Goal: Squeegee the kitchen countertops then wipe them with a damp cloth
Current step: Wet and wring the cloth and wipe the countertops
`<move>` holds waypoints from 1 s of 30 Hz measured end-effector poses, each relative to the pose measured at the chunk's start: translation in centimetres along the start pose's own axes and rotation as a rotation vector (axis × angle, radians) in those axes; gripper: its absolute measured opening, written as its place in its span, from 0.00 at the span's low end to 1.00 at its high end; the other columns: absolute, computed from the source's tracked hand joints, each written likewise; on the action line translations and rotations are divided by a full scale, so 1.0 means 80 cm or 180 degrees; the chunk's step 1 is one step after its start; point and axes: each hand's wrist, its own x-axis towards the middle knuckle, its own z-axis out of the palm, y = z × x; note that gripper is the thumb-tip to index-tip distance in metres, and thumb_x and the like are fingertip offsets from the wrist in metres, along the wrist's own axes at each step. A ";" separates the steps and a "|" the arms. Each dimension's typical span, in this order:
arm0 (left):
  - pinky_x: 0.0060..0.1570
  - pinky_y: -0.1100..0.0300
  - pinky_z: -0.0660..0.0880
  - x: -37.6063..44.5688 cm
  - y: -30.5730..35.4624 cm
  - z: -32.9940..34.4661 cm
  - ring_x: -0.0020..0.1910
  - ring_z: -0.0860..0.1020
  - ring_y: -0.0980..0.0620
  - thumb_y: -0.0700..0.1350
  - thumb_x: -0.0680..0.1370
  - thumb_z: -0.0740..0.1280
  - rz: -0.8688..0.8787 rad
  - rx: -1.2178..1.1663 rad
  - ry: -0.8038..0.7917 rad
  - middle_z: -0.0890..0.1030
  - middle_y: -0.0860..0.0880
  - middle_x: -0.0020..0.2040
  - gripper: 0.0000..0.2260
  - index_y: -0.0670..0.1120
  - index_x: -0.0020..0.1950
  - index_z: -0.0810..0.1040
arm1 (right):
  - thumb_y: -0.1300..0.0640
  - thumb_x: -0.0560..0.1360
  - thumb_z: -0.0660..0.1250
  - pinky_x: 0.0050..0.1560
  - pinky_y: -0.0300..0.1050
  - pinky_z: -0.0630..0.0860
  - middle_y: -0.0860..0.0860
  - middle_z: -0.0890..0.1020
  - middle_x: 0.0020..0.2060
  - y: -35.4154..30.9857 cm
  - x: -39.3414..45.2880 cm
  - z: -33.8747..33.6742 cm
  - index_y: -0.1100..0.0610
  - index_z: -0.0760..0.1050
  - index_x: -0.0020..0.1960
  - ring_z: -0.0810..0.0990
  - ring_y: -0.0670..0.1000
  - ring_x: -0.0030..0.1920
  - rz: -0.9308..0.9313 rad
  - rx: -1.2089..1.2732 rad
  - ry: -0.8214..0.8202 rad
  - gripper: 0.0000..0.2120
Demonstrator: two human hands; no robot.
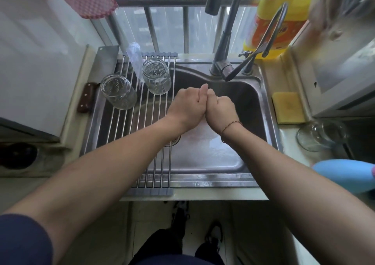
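Stainless sink (263, 110) at mid frame, hemmed by a roll-up drying rack (129, 126) with two glass jars on the left. Left hand (187, 104) and right hand (220, 110) fisted, pressed together, clamped on a pale cloth (197, 137) hanging just below, mostly hidden. Yellow sponge (288, 107) on the table at right.

Both arms outstretched, left hand (187, 104) and right hand (220, 110) fisted, pressed together, knuckles up.
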 end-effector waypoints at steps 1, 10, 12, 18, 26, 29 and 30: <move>0.34 0.55 0.64 0.000 -0.003 -0.001 0.29 0.69 0.45 0.49 0.83 0.51 0.0195 0.0208 0.0050 0.67 0.52 0.23 0.25 0.49 0.26 0.63 | 0.46 0.82 0.49 0.35 0.43 0.68 0.53 0.72 0.27 -0.001 0.001 0.003 0.57 0.70 0.30 0.73 0.56 0.33 0.0302 0.0274 -0.0115 0.27; 0.26 0.63 0.57 0.004 -0.034 0.001 0.19 0.71 0.43 0.48 0.79 0.57 0.1809 0.1552 0.0650 0.72 0.48 0.20 0.22 0.45 0.24 0.70 | 0.47 0.79 0.50 0.28 0.38 0.52 0.49 0.61 0.21 0.003 -0.015 -0.003 0.53 0.60 0.32 0.57 0.48 0.21 0.1592 0.1342 -0.1352 0.19; 0.28 0.62 0.59 0.001 -0.030 -0.002 0.21 0.72 0.43 0.49 0.80 0.55 0.1637 0.1406 0.0544 0.72 0.48 0.22 0.21 0.47 0.27 0.69 | 0.46 0.79 0.50 0.27 0.39 0.54 0.50 0.63 0.22 0.007 -0.013 -0.010 0.53 0.61 0.31 0.58 0.48 0.22 0.1340 0.1228 -0.1332 0.21; 0.36 0.57 0.73 -0.018 -0.024 0.003 0.33 0.78 0.50 0.55 0.78 0.63 -0.0614 -0.0477 -0.0032 0.77 0.52 0.30 0.15 0.49 0.36 0.75 | 0.44 0.75 0.68 0.27 0.40 0.74 0.52 0.77 0.44 0.030 -0.023 -0.029 0.53 0.70 0.56 0.77 0.51 0.37 0.0631 0.0921 -0.0022 0.17; 0.44 0.48 0.79 -0.090 0.024 0.016 0.47 0.79 0.46 0.35 0.73 0.71 -0.1413 -0.2935 -0.1446 0.79 0.43 0.49 0.16 0.42 0.59 0.74 | 0.54 0.75 0.70 0.44 0.54 0.83 0.55 0.83 0.52 0.060 -0.122 -0.057 0.54 0.75 0.58 0.83 0.58 0.51 0.0630 0.1801 -0.0082 0.13; 0.43 0.50 0.79 -0.123 0.049 0.012 0.49 0.79 0.44 0.34 0.77 0.63 -0.1604 -0.3509 -0.1912 0.79 0.41 0.54 0.17 0.40 0.65 0.73 | 0.61 0.81 0.60 0.45 0.55 0.82 0.57 0.81 0.53 0.079 -0.167 -0.075 0.54 0.73 0.58 0.84 0.57 0.50 0.0664 0.2367 -0.0201 0.08; 0.41 0.53 0.79 -0.139 0.059 0.012 0.48 0.79 0.45 0.34 0.77 0.59 -0.1613 -0.3578 -0.2034 0.79 0.41 0.53 0.16 0.40 0.64 0.74 | 0.62 0.82 0.58 0.45 0.56 0.81 0.58 0.80 0.54 0.086 -0.185 -0.081 0.54 0.72 0.58 0.83 0.58 0.49 0.0704 0.2526 -0.0257 0.09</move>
